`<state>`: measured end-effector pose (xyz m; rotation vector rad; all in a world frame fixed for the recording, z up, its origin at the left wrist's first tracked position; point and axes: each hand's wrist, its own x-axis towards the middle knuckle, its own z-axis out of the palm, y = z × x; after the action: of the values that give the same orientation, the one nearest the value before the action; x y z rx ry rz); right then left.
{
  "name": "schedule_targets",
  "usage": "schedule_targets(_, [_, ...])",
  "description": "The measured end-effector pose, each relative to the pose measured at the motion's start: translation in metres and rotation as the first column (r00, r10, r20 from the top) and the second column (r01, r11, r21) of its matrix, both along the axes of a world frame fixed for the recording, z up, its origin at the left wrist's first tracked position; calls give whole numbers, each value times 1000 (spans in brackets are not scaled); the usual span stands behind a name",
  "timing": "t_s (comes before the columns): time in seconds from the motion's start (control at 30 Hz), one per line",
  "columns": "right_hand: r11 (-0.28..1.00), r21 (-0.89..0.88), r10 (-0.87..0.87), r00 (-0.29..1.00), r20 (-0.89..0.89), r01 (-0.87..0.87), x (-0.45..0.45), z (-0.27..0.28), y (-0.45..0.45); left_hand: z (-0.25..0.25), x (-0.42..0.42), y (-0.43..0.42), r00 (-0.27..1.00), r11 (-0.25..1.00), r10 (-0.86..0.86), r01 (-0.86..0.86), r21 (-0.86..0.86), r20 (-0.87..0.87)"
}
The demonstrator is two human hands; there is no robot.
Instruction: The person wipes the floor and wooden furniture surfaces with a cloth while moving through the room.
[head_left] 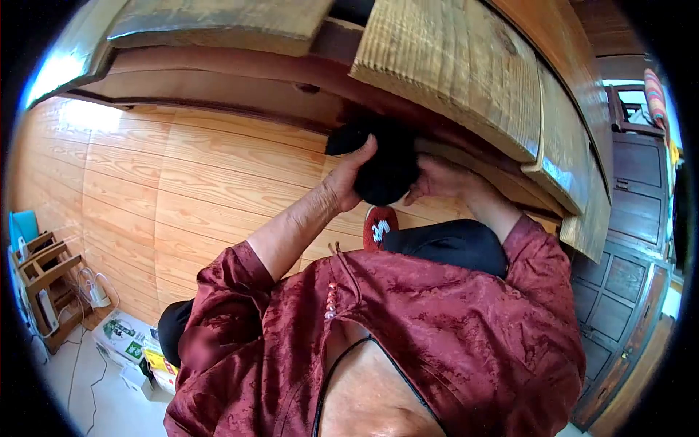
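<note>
A soft-looking black bundle [386, 164] hangs in front of my knees, by the edge of the wooden planks; its dark surface shows too little detail to tell its kind. My left hand [349, 173] grips its left side, with the thumb lying along the front and the other fingers mostly hidden. On the other side, my right hand [435, 177] closes around its right edge, fingertips curled toward its lower part. Just below the bundle a red shoe [373, 231] with a white pattern is visible on my foot.
Thick wooden planks [451, 73] on a reddish-brown frame [218, 80] overhang the wood-patterned floor [218, 160]. At lower left are a wooden rack [47, 280], a white power strip [98, 293] with cords, and a box [120, 339]. Dark paneled doors [619, 291] stand at right.
</note>
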<state>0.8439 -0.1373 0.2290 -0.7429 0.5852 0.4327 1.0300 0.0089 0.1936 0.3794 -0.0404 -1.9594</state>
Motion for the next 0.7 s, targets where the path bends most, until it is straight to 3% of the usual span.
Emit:
schedule_targets(0.03, [944, -273, 155, 980, -125, -185, 23, 6, 6, 0, 5, 0, 998, 999, 32, -31, 18, -63])
schedule_targets(0.07, [784, -497, 256, 923, -286, -371, 46, 21, 14, -7, 8, 2, 998, 996, 66, -65, 55, -9])
schedule_targets(0.13, [747, -516, 305, 905, -295, -420, 50, 27, 12, -27, 8, 6, 990, 985, 116, -126, 118, 84])
schedule_targets(0.17, [901, -325, 260, 957, -132, -289, 28, 18, 3, -14, 12, 9, 974, 957, 219, -225, 182, 53])
schedule_targets(0.2, [984, -92, 156, 988, 10, -155, 3, 9, -3, -1, 18, 14, 983, 962, 183, -175, 210, -20])
schedule_targets(0.27, [991, -126, 43, 999, -29, -46, -31, 11, 6, -3, 21, 13, 963, 955, 237, -208, 212, -124])
schedule_targets(0.3, [990, -139, -6, 999, -43, 0, -45, 8, 11, -2, 23, 11, 949, 971, 229, -208, 118, -214])
schedule_targets(0.4, [994, -64, -100, 989, -107, 93, -88, -38, 12, 38, 14, 8, 904, 956, 293, -271, 110, -312])
schedule_targets(0.43, [960, 18, -270, 936, -227, 281, -82, -29, 23, 60, 4, 7, 882, 938, 347, -331, 105, -318])
schedule_targets(0.57, [877, 45, -449, 850, -276, 478, -89, -49, 40, 107, -22, -1, 951, 933, 306, -291, 210, -45])
schedule_targets(0.67, [839, 49, -506, 811, -293, 542, -96, -63, 39, 112, -26, 1, 975, 959, 213, -197, 202, -59])
schedule_targets(0.7, [832, 63, -509, 804, -306, 551, -98, -70, 38, 107, -28, 5, 951, 948, 266, -288, 135, 157])
